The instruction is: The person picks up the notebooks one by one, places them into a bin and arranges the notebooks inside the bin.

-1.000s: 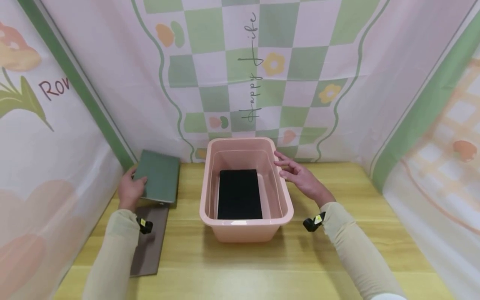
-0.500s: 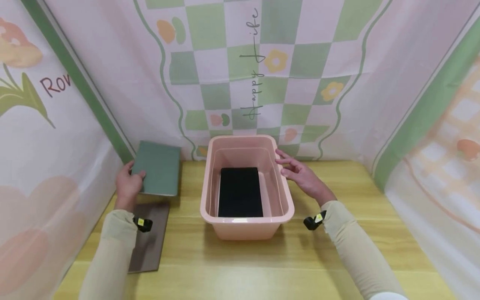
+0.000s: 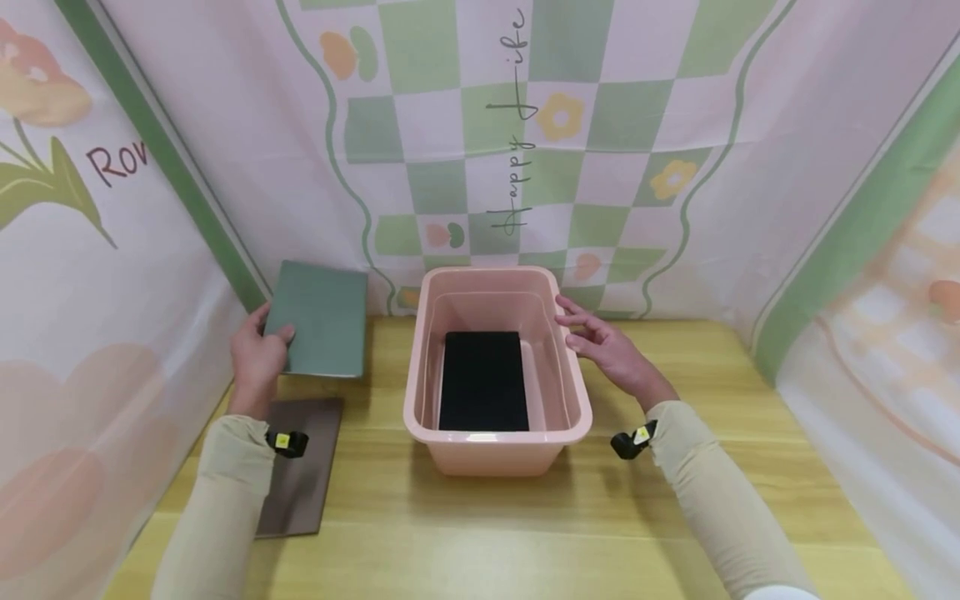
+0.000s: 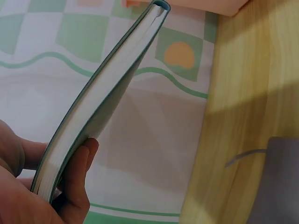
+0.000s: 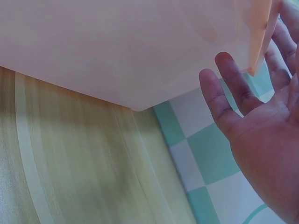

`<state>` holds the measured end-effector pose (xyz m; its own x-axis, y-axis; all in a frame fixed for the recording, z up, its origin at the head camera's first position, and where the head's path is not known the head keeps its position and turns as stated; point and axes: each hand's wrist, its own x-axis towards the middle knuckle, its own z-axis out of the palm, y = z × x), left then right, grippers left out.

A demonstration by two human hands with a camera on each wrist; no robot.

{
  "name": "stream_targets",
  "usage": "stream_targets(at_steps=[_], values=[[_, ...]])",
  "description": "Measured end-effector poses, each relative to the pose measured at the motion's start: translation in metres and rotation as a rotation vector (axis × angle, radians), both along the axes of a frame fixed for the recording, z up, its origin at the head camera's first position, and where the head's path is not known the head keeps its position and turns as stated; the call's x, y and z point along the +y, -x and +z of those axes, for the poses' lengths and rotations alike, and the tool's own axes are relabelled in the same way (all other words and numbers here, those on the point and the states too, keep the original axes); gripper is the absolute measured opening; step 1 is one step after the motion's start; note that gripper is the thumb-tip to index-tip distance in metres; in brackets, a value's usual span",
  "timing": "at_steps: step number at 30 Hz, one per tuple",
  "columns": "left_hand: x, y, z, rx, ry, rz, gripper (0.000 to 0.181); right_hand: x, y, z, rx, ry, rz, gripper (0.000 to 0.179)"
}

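Note:
My left hand (image 3: 257,354) grips a green hardcover notebook (image 3: 321,321) by its left edge, thumb on the cover and fingers beneath. In the left wrist view the notebook (image 4: 100,93) is seen edge-on, its white pages between green covers, held above the table. My right hand (image 3: 611,354) rests its fingertips at the right rim of a pink plastic basin (image 3: 573,392). The right wrist view shows that hand (image 5: 261,116) with its fingers loosely extended beside the basin's wall (image 5: 117,51). A black notebook (image 3: 483,382) lies flat inside the basin.
A brown notebook (image 3: 306,475) lies on the wooden table (image 3: 465,533) below my left wrist; its ribbon (image 4: 245,155) sticks out in the left wrist view. Patterned cloth (image 3: 495,125) hangs behind the table and along both sides.
My left hand has lifted the green notebook higher and tilted its cover more toward me. The right hand stays at the basin's rim; the head view has shifted slightly.

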<state>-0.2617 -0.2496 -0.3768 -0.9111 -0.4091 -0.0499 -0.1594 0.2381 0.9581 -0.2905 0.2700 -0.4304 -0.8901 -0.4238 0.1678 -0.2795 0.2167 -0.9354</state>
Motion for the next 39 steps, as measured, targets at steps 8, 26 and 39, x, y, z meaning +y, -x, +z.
stream_targets(at_steps=[8,26,39], values=[[0.005,-0.006,0.016,0.005,-0.003,0.017,0.062,-0.001,-0.001,0.002,-0.010,0.016,0.012,0.044],[0.027,-0.018,0.050,0.090,-0.046,0.046,0.061,0.001,0.001,0.000,-0.007,0.031,0.021,0.043],[0.044,-0.024,0.065,0.134,-0.026,0.011,0.063,-0.001,0.001,-0.001,-0.021,0.045,0.001,0.043]])
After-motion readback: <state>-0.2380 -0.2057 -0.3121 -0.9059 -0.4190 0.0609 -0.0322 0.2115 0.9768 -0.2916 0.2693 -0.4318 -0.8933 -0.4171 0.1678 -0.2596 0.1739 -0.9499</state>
